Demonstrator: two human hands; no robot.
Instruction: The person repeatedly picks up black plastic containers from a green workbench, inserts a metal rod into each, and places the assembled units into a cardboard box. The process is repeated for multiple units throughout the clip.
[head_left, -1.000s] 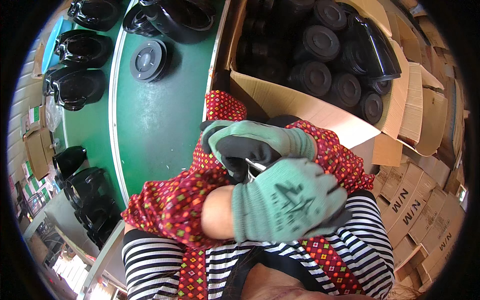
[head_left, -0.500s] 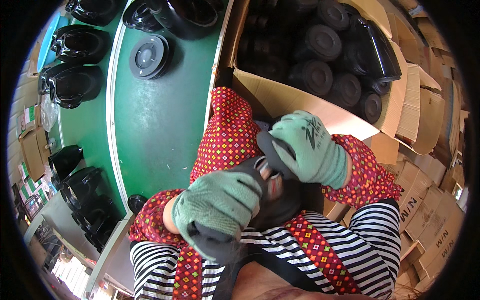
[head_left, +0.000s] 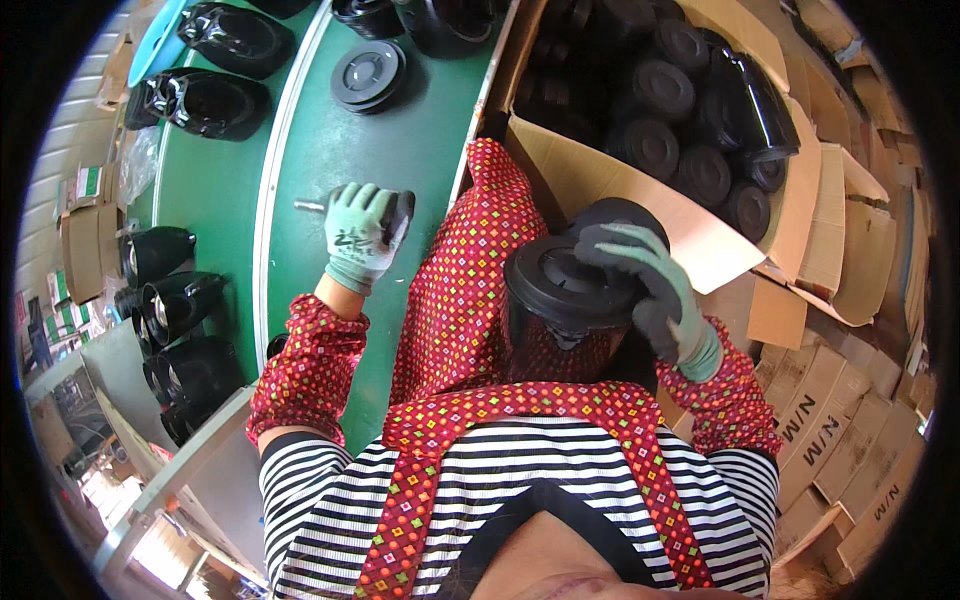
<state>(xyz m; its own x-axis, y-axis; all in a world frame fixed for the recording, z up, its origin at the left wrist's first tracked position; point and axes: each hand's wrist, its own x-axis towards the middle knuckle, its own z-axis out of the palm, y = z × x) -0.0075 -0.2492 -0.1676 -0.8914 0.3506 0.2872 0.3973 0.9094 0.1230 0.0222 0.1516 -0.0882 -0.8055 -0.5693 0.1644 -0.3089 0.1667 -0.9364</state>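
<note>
Over the green table (head_left: 330, 290), my left hand (head_left: 362, 232) is closed around a thin silver rod (head_left: 310, 206), whose end sticks out to the left. A black cup-shaped housing (head_left: 565, 345) stands upright at my lap, glossy on its side, with a matte round ribbed lid (head_left: 572, 280) on top. My right hand (head_left: 655, 285) bends its fingers over the lid's right edge and grips the housing there. Another dark rounded part (head_left: 620, 214) shows just behind the lid; my fingers partly cover it.
Ahead right stands an open cardboard box (head_left: 620, 185) packed with black round-lidded pieces. A stack of black discs (head_left: 368, 76) lies on the table. Glossy black housings (head_left: 212, 103) line the table's far left, and cartons (head_left: 840, 430) are piled at right.
My left hand has left the piece at my lap and moved forward left over the table with the silver rod. The housing now shows lid up, with my right hand at its edge.
</note>
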